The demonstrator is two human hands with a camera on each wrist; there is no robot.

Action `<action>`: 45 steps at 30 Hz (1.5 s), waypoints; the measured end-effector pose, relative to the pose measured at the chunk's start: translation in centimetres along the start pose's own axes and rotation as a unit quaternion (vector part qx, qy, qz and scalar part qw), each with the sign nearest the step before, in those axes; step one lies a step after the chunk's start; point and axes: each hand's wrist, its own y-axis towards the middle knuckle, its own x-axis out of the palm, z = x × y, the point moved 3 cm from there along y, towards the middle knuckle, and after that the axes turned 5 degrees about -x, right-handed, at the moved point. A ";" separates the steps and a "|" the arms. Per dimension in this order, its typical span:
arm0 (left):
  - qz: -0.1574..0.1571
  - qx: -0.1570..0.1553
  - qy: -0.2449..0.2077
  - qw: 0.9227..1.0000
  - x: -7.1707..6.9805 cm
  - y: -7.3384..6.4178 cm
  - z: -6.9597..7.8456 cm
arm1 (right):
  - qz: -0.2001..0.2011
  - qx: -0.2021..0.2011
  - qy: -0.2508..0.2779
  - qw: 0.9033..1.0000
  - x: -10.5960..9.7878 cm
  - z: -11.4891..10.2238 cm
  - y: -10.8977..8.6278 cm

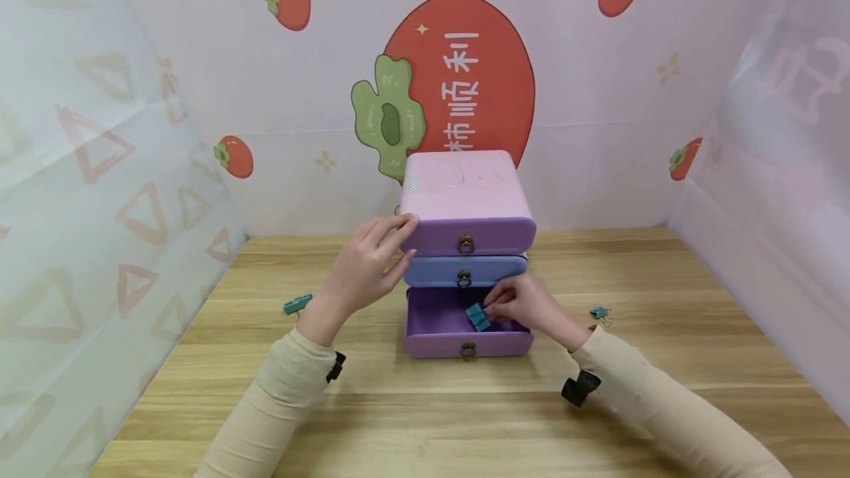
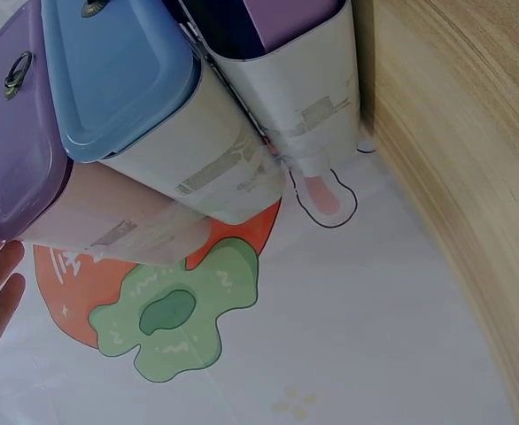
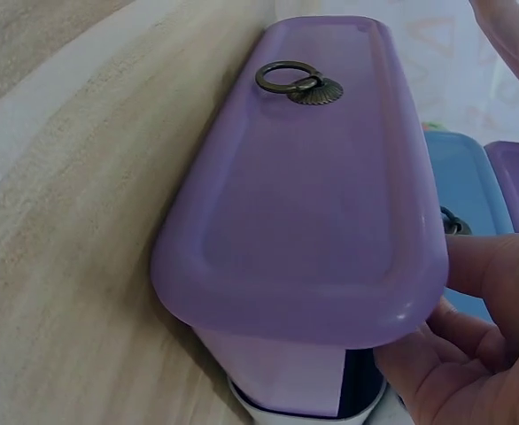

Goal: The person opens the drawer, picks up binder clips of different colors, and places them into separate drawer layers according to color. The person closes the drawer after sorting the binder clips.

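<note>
A three-tier drawer box stands at the middle back of the table, with its purple bottom drawer [image 1: 432, 346] pulled out. My right hand [image 1: 527, 302] reaches over that drawer and pinches a teal binder clip [image 1: 477, 316] by its wire end. In the right wrist view, my right hand [image 3: 485, 354] is at the drawer's side, and the clip is hidden. The fingertips of my left hand [image 1: 364, 260] touch the left front corner of the purple top drawer [image 1: 501, 236], fingers extended. Between those two sits the blue middle drawer [image 1: 432, 271], pushed in.
One teal binder clip [image 1: 296, 304] lies on the table left of the box, another teal clip [image 1: 600, 313] on the right. Brass ring pulls hang on the drawer fronts. A printed cloth backdrop [image 1: 319, 94] rises behind the wooden table [image 1: 412, 419] and along both sides.
</note>
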 end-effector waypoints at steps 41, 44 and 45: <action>-0.002 0.002 -0.008 1.000 0.3 0.0 -0.1 | 0.003 0.041 -0.094 0.995 -3.4 0.1 -2.3; 0.000 0.002 -0.010 1.000 0.2 0.0 -0.1 | 0.010 0.044 -0.080 0.996 -4.5 0.5 -2.9; 0.001 0.002 -0.010 1.000 0.2 0.0 -0.1 | 0.015 0.046 -0.075 0.996 -4.9 0.7 -3.1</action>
